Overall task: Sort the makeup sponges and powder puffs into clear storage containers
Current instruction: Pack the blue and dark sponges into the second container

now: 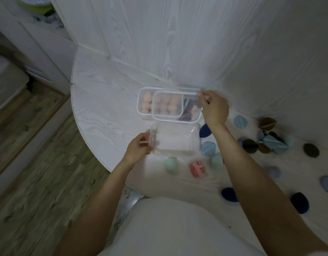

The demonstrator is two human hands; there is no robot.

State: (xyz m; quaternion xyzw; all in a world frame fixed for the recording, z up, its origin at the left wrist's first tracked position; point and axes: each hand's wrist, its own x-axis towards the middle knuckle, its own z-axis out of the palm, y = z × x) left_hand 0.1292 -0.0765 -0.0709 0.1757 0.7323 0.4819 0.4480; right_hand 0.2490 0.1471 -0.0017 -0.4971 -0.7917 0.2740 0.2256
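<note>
Table: white. Frame centre: empty clear container, left hand curled on its left latch. Just above: clear lid, right hand pinching its right corner, over sponge-filled container. Puffs loose at right.

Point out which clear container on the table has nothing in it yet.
The near container, gripped at its left end by the left hand, looks empty. The far one holds peach sponges; the right hand holds a lid over it.
</note>
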